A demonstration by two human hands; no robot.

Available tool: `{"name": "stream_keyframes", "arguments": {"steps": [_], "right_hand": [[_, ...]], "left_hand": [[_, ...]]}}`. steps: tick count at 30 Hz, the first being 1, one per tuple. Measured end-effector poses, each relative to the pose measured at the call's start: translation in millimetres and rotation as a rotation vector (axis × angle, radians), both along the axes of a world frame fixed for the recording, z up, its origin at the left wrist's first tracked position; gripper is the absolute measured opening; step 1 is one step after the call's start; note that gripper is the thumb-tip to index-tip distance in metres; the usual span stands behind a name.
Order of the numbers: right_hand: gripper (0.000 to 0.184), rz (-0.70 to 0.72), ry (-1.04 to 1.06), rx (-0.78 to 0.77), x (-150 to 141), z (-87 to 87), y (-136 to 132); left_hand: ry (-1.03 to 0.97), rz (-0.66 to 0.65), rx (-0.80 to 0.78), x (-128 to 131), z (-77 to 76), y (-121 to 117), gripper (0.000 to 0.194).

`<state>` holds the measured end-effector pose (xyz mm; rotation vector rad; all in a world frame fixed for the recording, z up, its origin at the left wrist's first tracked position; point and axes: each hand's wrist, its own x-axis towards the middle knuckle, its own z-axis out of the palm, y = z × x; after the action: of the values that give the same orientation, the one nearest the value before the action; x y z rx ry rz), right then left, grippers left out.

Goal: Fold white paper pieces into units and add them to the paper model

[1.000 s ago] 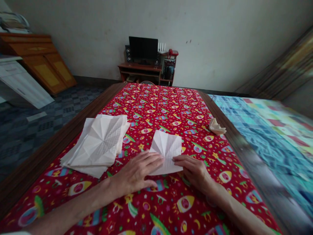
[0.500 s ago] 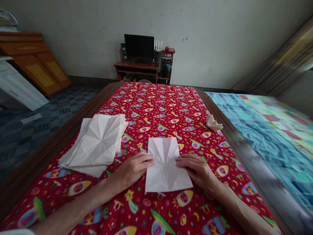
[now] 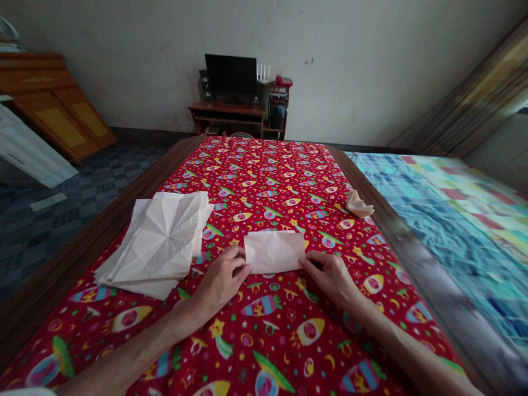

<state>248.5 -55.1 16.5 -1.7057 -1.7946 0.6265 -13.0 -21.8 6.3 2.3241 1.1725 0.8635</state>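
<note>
A creased white sheet of paper [image 3: 274,252] lies in front of me, folded over into a wide, short rectangle. My left hand [image 3: 225,275] pinches its lower left corner between thumb and fingers. At the opposite end, my right hand [image 3: 330,275] has its thumb and fingers closed on the lower right corner. To the left rests a stack of creased paper sheets [image 3: 159,236], the top one marked with fold lines meeting at its centre and faint print. A small folded paper piece [image 3: 358,204] sits near the table's right edge.
A red patterned cloth [image 3: 268,176] covers the dark wooden table. Beyond it a desk [image 3: 226,110] carries a monitor [image 3: 231,78], speakers and a red telephone [image 3: 282,82]. A bed with a checked cover [image 3: 412,192] adjoins on the right; a wooden cabinet [image 3: 61,115] stands left.
The paper's near half has been folded up and away over the far half, making it shorter. Both hands have moved to the lower corners of the folded sheet.
</note>
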Motion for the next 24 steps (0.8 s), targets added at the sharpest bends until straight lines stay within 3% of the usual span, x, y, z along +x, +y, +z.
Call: {"name": "stream_keyframes", "arguments": {"steps": [4, 11, 24], "right_hand": [[0.038, -0.071, -0.135, 0.019, -5.3, 1.5, 4.2], [0.031, 0.016, -0.503, 0.065, -10.4, 11.9, 7.0], [0.035, 0.046, -0.709, 0.029, -10.6, 11.9, 16.8]], "left_hand": [[0.156, 0.073, 0.032, 5.6, 4.8, 1.6, 0.024], [0.4, 0.142, 0.104, 13.8, 14.6, 4.7, 0.024], [0.493, 0.132, 0.163, 13.3, 15.8, 10.1, 0.027]]}}
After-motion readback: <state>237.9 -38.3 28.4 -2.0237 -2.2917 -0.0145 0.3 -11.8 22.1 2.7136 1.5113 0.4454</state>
